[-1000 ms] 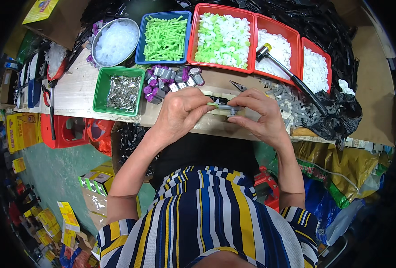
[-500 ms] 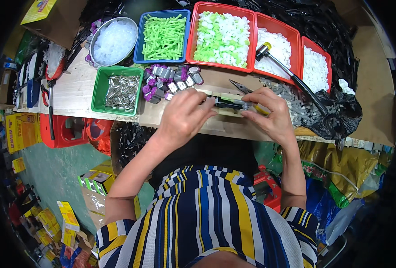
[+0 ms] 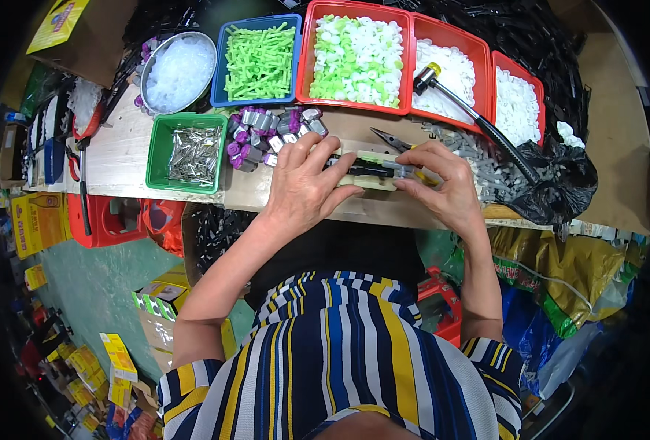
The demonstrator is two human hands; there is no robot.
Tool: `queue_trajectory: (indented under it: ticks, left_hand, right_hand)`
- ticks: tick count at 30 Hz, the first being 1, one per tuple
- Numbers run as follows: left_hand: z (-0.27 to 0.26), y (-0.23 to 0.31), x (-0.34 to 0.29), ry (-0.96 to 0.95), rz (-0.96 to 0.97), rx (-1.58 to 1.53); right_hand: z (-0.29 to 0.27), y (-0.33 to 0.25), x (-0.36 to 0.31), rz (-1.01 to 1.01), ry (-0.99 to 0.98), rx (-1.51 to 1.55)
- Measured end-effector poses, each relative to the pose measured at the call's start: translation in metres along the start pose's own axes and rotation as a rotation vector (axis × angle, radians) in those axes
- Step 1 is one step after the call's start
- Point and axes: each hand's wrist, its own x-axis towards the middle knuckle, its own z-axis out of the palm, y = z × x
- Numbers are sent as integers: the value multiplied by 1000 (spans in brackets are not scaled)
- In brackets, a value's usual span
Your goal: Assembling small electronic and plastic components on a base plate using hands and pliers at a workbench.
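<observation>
A slim black plastic part (image 3: 367, 169) with a grey right end lies in a pale, cream-green block (image 3: 372, 182) on the work surface. My right hand (image 3: 446, 180) pinches the part's right end between thumb and index finger. Over the left end, my left hand (image 3: 303, 180) has its fingers spread and its thumb stretched out, with the index fingertip at the black part. The fingers partly cover that end. Just behind the block lie pliers (image 3: 389, 138) with yellow on their handles, partly hidden by my right hand.
Grey-and-purple pieces (image 3: 248, 155) lie left of the block, beside a green tray (image 3: 149, 172) of metal pins. Behind stand a metal bowl (image 3: 147, 78), a blue tray (image 3: 216, 70) and a red bin (image 3: 304, 62). A hammer (image 3: 482, 123) leans across the right-hand bins near a black bag (image 3: 559, 180).
My left hand has loosened from a pinch, its fingers spreading and thumb extending. My right hand keeps its pinch at the right end. The view has shifted slightly.
</observation>
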Motion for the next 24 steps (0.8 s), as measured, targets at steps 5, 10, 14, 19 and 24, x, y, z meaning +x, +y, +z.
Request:
queue_trajectory:
  ticks: [5,10,14,19,24]
  left_hand:
    - [6,-2,-5,23,77,86]
    - [13,-4,-8,63,82,84]
    - [14,-4,-10,100,86,60]
    - [12,-3,-9,92,68,40]
    - [11,-4,-7,84,40,-4]
  right_hand:
    - [0,0,0,5,6,6]
    - [0,-2,0,23,7,9]
    - [0,-1,-2,12,12,22]
    - [-1,1,-6,-2,18,6]
    - [0,1,-5,-8,22,5]
